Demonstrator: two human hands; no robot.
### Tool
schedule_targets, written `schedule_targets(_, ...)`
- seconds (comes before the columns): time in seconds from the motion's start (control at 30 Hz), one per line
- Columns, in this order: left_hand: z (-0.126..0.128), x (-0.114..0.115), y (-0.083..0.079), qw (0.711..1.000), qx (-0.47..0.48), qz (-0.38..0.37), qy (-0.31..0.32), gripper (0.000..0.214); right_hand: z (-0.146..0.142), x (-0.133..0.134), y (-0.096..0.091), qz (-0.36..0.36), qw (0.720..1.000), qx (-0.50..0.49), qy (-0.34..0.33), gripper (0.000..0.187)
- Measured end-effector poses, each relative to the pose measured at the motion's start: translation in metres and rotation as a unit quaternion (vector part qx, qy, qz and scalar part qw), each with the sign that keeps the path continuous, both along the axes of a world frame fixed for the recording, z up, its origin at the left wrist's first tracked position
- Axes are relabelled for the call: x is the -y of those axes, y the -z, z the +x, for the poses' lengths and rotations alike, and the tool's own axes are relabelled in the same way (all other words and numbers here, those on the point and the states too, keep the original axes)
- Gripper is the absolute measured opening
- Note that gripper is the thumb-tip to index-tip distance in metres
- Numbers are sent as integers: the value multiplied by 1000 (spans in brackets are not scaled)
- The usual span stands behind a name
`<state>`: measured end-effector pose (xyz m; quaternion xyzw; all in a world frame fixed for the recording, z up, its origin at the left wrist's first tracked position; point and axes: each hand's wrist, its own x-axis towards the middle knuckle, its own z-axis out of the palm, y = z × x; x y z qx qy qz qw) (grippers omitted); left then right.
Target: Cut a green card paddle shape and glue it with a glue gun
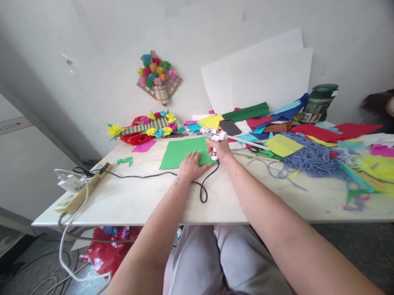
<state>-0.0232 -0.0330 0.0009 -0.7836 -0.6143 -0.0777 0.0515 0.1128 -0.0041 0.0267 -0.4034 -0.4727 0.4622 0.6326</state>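
A sheet of green paper [174, 154] lies flat on the white table [120, 200]. My left hand [194, 166] rests on its front part, palm down, fingers stretched out. My right hand [221, 150] is wrapped round the handle of a white hot glue gun [214, 152], held over the sheet's right side. The gun's nozzle points to the far left, and a long glue stick [249, 142] sticks out of its back. Its black cord [204, 193] loops on the table near my left wrist. Small green paper leaves [127, 160] lie left of the sheet.
A power strip [87, 188] with plugs stands at the left edge. Paper flowers on a woven piece [146, 127] lie behind the sheet. Coloured paper [248, 114], tangled purple yarn [311, 157] and a dark green bottle [319, 103] crowd the right side. A flower decoration [161, 94] hangs on the wall.
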Motion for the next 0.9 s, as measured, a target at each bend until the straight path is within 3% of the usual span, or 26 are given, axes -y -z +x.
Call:
schedule_targets(0.3, -1, -4, 5, 1000, 2, -1, 12, 90, 0, -1, 0, -6, 1000, 6, -3, 24)
schedule_targets(0.9, 11, 13, -13, 995, -37, -2, -91, 102, 1, -5, 4, 6, 1000, -17, -1, 27)
